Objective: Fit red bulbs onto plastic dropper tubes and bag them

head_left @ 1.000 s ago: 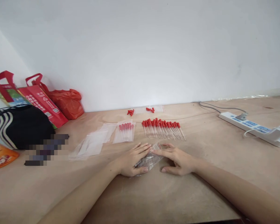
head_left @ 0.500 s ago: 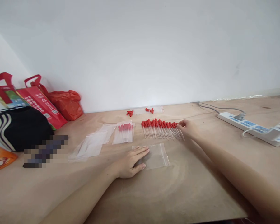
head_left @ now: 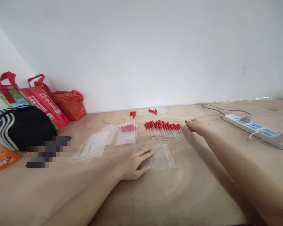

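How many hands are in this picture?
2: the left hand lies on a clear bag; the right hand holds a red-topped dropper beside the dropper row.

- The head camera looks from above the near edge of the tabletop [head_left: 160,201].
- It faces forward and down, taking in the far edge and much of the wall [head_left: 155,56] behind.
- The left hand [head_left: 135,164] lies nearer to it than the right hand [head_left: 195,126], which is closer to the far edge.

Droppers [head_left: 164,126], just off centre towards four o'clock: red bulbs, clear stems. Bag [head_left: 34,127], nine o'clock: black, wavy white stripes. Power strip [head_left: 256,126], three o'clock: white, blue panels.
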A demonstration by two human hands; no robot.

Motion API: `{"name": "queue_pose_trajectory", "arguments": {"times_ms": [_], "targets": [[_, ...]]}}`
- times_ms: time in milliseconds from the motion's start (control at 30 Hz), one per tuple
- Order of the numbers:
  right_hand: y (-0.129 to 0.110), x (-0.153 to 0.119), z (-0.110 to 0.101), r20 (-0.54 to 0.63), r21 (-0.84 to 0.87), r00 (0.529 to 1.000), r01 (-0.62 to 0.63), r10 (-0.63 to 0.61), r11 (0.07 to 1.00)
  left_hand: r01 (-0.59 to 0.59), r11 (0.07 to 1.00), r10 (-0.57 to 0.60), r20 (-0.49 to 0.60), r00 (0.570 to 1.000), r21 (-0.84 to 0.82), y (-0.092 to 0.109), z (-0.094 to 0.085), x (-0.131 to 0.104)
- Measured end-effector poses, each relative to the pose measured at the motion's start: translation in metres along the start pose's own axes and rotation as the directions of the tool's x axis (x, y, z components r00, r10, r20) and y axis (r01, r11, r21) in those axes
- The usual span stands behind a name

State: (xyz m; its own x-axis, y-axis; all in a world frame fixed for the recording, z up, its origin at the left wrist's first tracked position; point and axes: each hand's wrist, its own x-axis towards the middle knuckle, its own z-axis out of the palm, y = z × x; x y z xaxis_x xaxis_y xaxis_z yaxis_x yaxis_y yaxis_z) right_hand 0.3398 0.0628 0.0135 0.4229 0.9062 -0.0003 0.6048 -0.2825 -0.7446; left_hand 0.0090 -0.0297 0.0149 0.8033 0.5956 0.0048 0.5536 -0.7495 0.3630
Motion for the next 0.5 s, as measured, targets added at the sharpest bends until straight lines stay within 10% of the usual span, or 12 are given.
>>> {"name": "queue_pose_trajectory", "arguments": {"times_ms": [200,333,500], "targets": [[0.008,-0.048,-0.007,0.038,0.438,0.999,-0.025,0.009,0.899,0.01,0.999,-0.009,-0.016,1.0,0.034,0.002,0.002,0.002],[0.009,-0.087,0.011,0.062,0.899,0.997,-0.075,0.044,0.432,0.027,0.999,-0.026,-0.036,0.999,0.024,0.006,0.003,0.004],[0.005,-0.106,0.028,0.001,0.945,0.998,0.02,-0.066,0.326,0.021,1.0,-0.02,-0.041,0.999,0.018,0.011,0.005,0.005]]}}
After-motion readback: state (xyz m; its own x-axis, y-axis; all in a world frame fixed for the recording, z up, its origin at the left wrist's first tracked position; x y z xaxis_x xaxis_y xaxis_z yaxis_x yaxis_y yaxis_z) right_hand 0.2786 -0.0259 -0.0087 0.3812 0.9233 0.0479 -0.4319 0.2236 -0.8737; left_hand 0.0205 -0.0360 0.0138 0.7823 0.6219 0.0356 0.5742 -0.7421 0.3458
